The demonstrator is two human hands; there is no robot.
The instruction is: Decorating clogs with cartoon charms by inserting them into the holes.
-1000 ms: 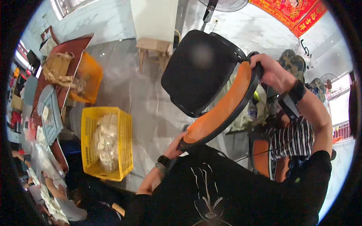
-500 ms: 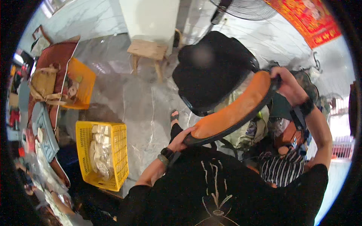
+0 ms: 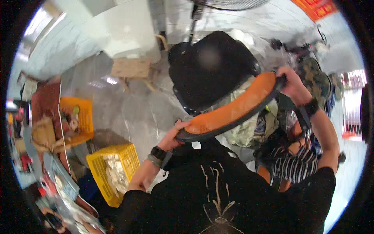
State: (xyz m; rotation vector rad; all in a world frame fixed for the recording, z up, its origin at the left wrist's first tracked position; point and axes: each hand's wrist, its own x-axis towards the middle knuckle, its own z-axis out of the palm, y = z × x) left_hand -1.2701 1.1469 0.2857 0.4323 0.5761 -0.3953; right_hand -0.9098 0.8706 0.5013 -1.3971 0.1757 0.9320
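A long curved orange mesh cushion with a black rim (image 3: 230, 105) is held up in front of my body, slanting up to the right. My left hand (image 3: 174, 135) is closed on its lower left end. Gripping the upper right end at the black rim is my right hand (image 3: 290, 84), its fingers partly hidden behind the piece. Beyond the cushion stands a large black chair-like piece (image 3: 212, 68). Pale green bundled cloth or bags (image 3: 249, 132) lie beneath the cushion's right half.
At left are a yellow crate (image 3: 132, 158) holding pale wrapped items and an orange crate (image 3: 87, 121) beside a cluttered table. A wooden stool (image 3: 131, 68) and fan (image 3: 233, 4) stand farther back. At right sits another person in a striped top (image 3: 294, 165).
The view has turned, so the stool, black piece and yellow crate sit differently in it. The cushion has shifted slightly left in the picture; both hands still hold its ends.
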